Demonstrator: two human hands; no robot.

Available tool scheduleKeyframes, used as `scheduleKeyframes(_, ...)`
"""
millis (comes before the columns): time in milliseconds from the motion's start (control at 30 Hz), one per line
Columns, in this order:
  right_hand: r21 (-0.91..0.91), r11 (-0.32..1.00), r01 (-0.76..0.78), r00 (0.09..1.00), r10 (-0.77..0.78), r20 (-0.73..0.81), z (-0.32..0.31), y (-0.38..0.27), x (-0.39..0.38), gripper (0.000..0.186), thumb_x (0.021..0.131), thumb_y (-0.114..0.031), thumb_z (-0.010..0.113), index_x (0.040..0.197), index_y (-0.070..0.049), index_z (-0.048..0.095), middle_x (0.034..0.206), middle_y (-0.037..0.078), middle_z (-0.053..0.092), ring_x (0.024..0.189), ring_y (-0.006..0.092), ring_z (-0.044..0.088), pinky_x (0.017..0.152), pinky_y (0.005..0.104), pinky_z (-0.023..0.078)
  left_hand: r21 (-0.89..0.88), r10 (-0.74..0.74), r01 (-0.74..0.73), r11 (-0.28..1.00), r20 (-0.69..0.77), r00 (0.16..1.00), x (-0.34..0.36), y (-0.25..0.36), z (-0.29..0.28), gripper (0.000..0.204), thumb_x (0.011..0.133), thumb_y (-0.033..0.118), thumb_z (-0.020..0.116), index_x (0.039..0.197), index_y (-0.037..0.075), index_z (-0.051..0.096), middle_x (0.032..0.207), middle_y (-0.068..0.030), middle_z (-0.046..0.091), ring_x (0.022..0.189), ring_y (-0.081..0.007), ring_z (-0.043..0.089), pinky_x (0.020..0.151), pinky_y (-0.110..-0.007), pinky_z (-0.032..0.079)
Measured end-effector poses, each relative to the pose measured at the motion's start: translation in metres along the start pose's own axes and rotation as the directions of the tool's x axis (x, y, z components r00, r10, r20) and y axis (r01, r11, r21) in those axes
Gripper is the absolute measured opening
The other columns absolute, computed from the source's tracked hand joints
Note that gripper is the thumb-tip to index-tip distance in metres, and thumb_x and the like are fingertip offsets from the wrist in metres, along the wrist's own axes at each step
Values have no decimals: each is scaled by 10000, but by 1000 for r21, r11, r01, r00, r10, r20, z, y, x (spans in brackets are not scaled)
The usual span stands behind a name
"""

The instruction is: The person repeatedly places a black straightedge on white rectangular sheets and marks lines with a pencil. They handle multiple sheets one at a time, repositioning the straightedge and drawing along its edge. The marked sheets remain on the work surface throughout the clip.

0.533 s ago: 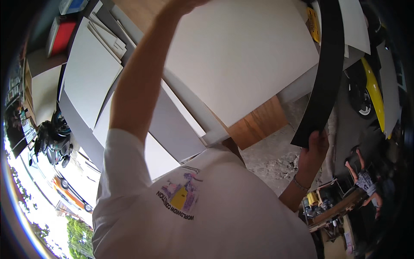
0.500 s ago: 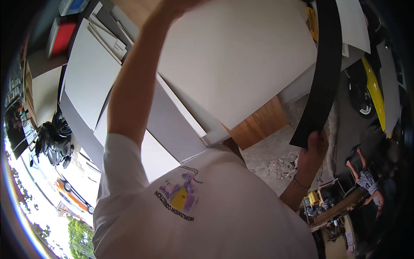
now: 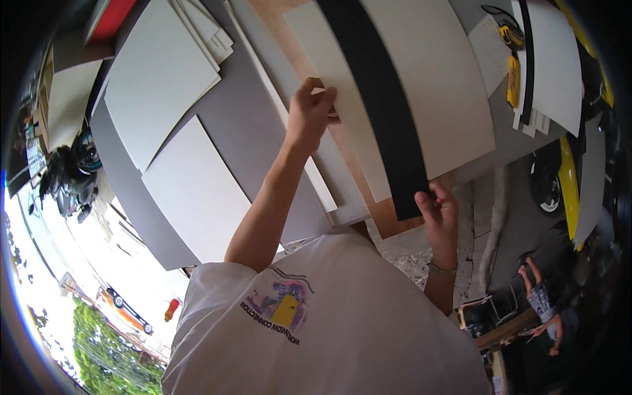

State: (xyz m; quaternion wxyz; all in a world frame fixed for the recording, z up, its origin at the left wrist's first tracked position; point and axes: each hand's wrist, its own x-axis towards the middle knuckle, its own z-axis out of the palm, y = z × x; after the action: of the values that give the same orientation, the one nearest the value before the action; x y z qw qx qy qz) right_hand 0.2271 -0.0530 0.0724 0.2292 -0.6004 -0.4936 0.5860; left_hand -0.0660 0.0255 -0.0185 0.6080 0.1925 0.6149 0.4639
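A large off-white board (image 3: 454,99) lies on the work surface in front of me, over a brown wood panel (image 3: 394,222). Across it runs a long black strip (image 3: 388,112), its near end reaching past the board's near edge. My right hand (image 3: 441,207) pinches this near end, thumb on top. At the board's left edge, my left hand (image 3: 313,115) is closed on the edge between thumb and fingers. The far end of the strip goes out of the picture.
White sheets (image 3: 161,85) and a narrow white strip (image 3: 322,187) lie to the left. At the far right are a yellow utility knife (image 3: 513,80), a tape measure (image 3: 510,34) and another white sheet (image 3: 556,59). A person (image 3: 543,303) is further off at right.
The black strip has moved left with my right hand and now crosses the off-white board. My left hand has come back from the far side to the board's left edge.
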Motion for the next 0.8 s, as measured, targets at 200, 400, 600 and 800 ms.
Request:
scheduleKeyframes(200, -13, 999, -34, 999, 34, -40, 34, 46, 23, 264, 1028, -287, 730, 1018, -25, 693, 813, -73, 569, 722, 21, 424, 648, 218, 355, 936, 328, -127, 329, 13, 945, 12, 49, -16, 454, 955, 396, 756, 1189, 21, 649, 1167, -147, 715, 1092, -315, 704, 883, -441, 568)
scheduleKeyframes(400, -112, 991, -70, 997, 72, 8, 34, 49, 29, 253, 1033, -271, 722, 1023, -20, 694, 774, -81, 525, 678, 22, 378, 597, 220, 317, 854, 594, -518, -57, 446, 670, 61, 21, -48, 1114, 742, 785, 763, 1595, 150, 429, 1679, -139, 350, 1584, -320, 262, 1325, -472, 198)
scheduleKeyframes(600, -148, 987, -65, 998, 62, -21, 40, 55, 26, 241, 1027, -259, 729, 1015, -21, 694, 749, -87, 509, 674, 22, 371, 589, 227, 302, 828, 566, -555, -81, 497, 658, 73, 8, -55, 1281, 651, 875, 750, 1624, 133, 374, 1713, -144, 282, 1604, -316, 208, 1340, -482, 158)
scheduleKeyframes(800, -431, 898, -90, 994, 55, -93, 46, 55, 16, 399, 987, -338, 767, 1202, -20, 657, 889, 21, 599, 744, 117, 569, 678, 286, 495, 823, 552, -559, -102, 514, 657, 72, 9, -56, 1209, 707, 822, 748, 1606, 97, 392, 1692, -169, 307, 1586, -347, 241, 1328, -493, 181)
